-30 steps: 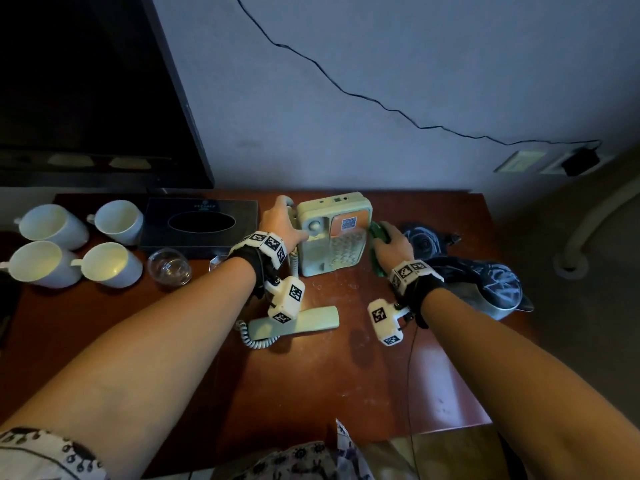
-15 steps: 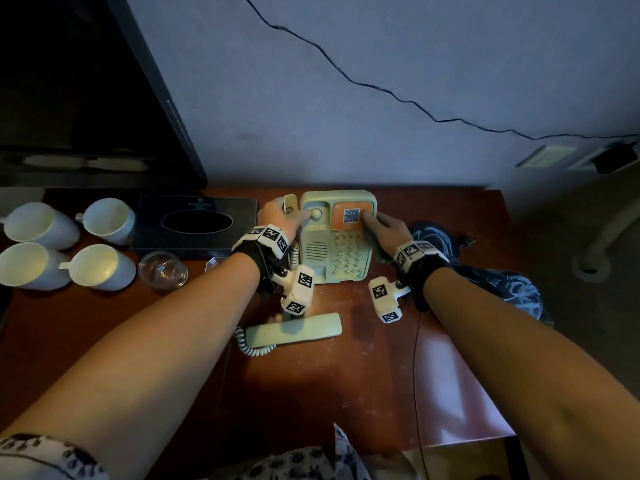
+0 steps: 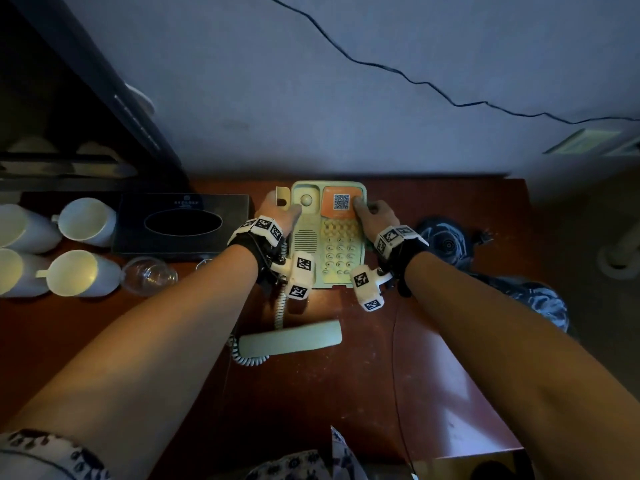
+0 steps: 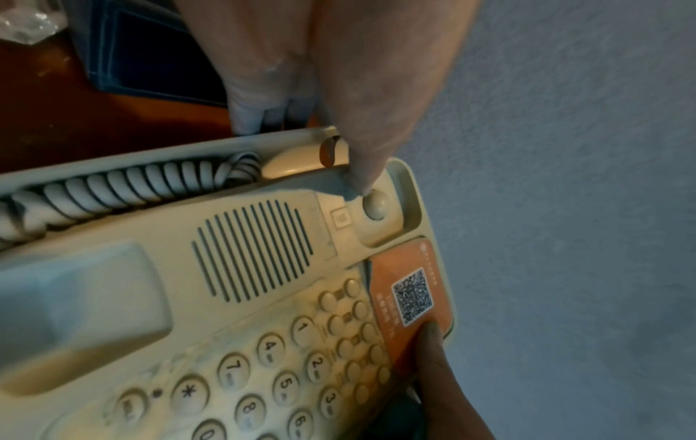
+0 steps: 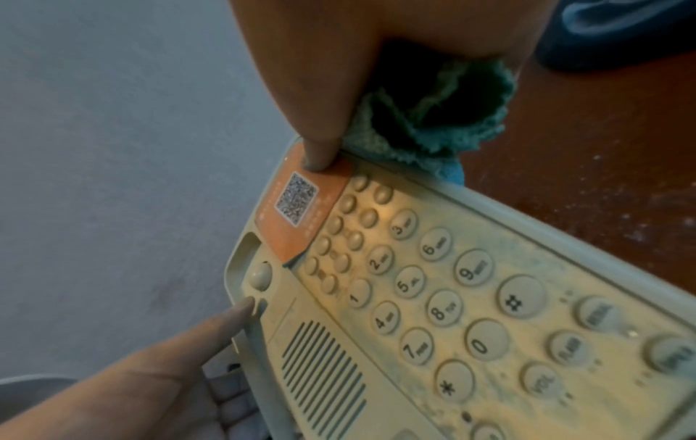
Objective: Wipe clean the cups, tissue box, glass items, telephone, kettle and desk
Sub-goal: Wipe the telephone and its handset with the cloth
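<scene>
The telephone [image 3: 328, 237] sat at the far edge of the desk [image 3: 346, 393], close against the wall [image 3: 346, 98], its keypad dusty. Its handset [image 3: 290, 338] lay off the cradle on the desk nearer the person, joined to the base by a coiled cord [image 3: 281, 306].

The left hand [image 3: 280, 211] gripped the telephone's far left corner, thumb on top beside the round cradle button [image 4: 376, 205] and fingers [image 4: 260, 89] curled down the left side. The right hand [image 3: 374, 213] gripped the far right corner, its thumb pressed on the orange label [image 5: 301, 214] next to the square code, while its other fingers held a bunched green cloth [image 5: 433, 125] against the telephone's right edge.

To the left of the telephone lay a dark tissue box [image 3: 183, 223], and further left four white cups [image 3: 81, 273] lay on their sides. A small glass [image 3: 148, 274] lay just near the tissue box, beside the nearest cup. Right of the telephone, a dark blue patterned fabric [image 3: 540, 299] covered something on the desk; what was under it could not be told. A thin black cable [image 3: 398, 72] ran across the wall.
</scene>
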A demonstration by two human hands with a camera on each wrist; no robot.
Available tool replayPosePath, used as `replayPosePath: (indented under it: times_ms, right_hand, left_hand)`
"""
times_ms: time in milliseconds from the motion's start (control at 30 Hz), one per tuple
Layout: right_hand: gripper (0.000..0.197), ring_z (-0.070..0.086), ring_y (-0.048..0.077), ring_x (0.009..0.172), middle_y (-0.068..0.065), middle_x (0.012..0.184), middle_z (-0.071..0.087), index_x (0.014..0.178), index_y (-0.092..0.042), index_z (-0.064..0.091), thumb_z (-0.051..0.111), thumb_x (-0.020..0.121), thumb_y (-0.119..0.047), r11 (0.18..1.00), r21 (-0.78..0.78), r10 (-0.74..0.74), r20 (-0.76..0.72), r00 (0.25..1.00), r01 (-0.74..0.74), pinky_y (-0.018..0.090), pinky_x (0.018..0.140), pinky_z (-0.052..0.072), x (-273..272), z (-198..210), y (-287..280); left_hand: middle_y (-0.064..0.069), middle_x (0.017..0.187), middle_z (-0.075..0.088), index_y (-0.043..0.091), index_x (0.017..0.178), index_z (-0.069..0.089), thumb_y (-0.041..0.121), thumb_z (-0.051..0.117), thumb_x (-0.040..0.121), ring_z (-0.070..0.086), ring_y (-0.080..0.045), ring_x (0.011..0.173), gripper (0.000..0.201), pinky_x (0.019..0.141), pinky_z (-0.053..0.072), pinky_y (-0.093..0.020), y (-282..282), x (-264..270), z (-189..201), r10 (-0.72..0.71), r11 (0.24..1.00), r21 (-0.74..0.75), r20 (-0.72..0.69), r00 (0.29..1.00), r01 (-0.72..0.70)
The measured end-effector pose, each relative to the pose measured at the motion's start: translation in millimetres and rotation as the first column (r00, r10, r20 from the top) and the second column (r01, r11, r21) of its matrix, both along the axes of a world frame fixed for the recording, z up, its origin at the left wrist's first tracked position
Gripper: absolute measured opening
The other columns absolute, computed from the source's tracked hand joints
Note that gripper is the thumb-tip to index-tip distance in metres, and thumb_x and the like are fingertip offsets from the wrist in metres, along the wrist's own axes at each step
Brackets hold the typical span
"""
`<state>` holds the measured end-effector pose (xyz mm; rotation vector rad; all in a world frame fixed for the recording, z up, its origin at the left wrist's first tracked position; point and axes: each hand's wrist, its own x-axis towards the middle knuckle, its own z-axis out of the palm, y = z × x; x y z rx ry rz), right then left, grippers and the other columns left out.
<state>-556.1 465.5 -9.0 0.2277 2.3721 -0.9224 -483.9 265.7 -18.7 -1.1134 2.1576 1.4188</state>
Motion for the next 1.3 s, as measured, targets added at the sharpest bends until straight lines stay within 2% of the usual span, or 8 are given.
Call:
replayPosePath:
  times_ms: [200,400,633,767,867,1067,1233,1300]
  right_hand:
    - [0.06,0.062,0.028,0.096,0.007,0.117,0.061,0.133,-0.021,0.05,0.041,0.093,-0.063,0.998,0.065,0.014,0.046,0.999,-0.017,0.047,0.088,0.054,-15,-12,-8]
    - [0.037,0.068,0.022,0.074,0.002,0.092,0.067,0.118,-0.02,0.06,0.046,0.096,-0.046,0.989,0.106,0.102,0.047,0.994,-0.106,0.043,0.074,0.061,-13,-17,-14]
    - [0.034,0.066,0.025,0.091,0.009,0.118,0.067,0.129,-0.023,0.058,0.051,0.095,-0.025,0.972,0.148,0.181,0.032,0.983,-0.184,0.037,0.084,0.057,0,-3,-6]
    - [0.038,0.064,0.022,0.089,0.009,0.123,0.064,0.134,-0.022,0.053,0.056,0.096,-0.026,0.968,0.15,0.203,-0.01,0.979,-0.199,0.036,0.081,0.057,13,13,7]
    - [0.044,0.062,0.022,0.095,0.009,0.128,0.061,0.137,-0.024,0.049,0.057,0.094,-0.027,0.968,0.137,0.215,-0.026,0.976,-0.209,0.037,0.084,0.056,31,21,14]
    - [0.055,0.057,0.023,0.09,0.009,0.123,0.061,0.138,-0.022,0.042,0.062,0.089,-0.036,0.979,0.104,0.179,-0.012,0.984,-0.176,0.037,0.086,0.053,83,24,20]
    - [0.06,0.059,0.026,0.104,0.011,0.13,0.058,0.14,-0.019,0.045,0.067,0.086,-0.028,0.973,0.104,0.204,0.022,0.979,-0.205,0.029,0.077,0.047,121,18,19]
    - [0.057,0.057,0.024,0.096,0.01,0.128,0.058,0.14,-0.018,0.045,0.064,0.088,-0.027,0.971,0.098,0.215,0.028,0.976,-0.217,0.029,0.074,0.046,132,15,20]
  left_hand:
    - [-0.009,0.135,0.059,0.018,0.142,0.042,0.034,0.062,0.089,0.06,-0.034,0.115,0.059,0.1,0.05,-0.049,-5,-12,-12,-0.083,0.995,-0.044,0.072,0.994,0.086]
    - [-0.016,0.14,0.055,0.011,0.154,0.027,0.028,0.058,0.096,0.058,-0.037,0.12,0.068,0.096,0.05,-0.04,-7,-15,-17,-0.128,0.969,-0.182,0.219,0.967,0.17]
    - [-0.013,0.112,0.064,0.003,0.136,0.046,0.03,0.064,0.093,0.064,-0.032,0.098,0.055,0.084,0.055,-0.038,-2,-2,-6,-0.199,0.953,-0.181,0.224,0.954,0.242]
    - [-0.013,0.123,0.064,0.006,0.134,0.052,0.028,0.065,0.092,0.062,-0.029,0.099,0.049,0.072,0.045,-0.033,-4,18,3,-0.255,0.926,-0.259,0.106,0.961,0.274]
    - [-0.012,0.132,0.06,0.009,0.141,0.051,0.027,0.066,0.093,0.061,-0.027,0.111,0.053,0.084,0.048,-0.031,-4,43,13,-0.297,0.929,-0.219,0.046,0.954,0.299]
    - [-0.007,0.124,0.063,0.012,0.131,0.059,0.037,0.079,0.083,0.059,-0.021,0.101,0.057,0.083,0.049,-0.03,-4,107,13,-0.493,0.856,-0.121,0.101,0.864,0.503]
    - [-0.01,0.131,0.06,0.008,0.139,0.051,0.042,0.087,0.067,0.059,-0.028,0.115,0.087,0.098,0.049,-0.039,14,155,0,-0.653,0.74,-0.023,0.216,0.726,0.672]
    - [-0.008,0.123,0.06,0.01,0.133,0.051,0.048,0.081,0.058,0.059,-0.027,0.105,0.089,0.082,0.051,-0.034,22,170,-6,-0.718,0.665,-0.038,0.24,0.653,0.745]
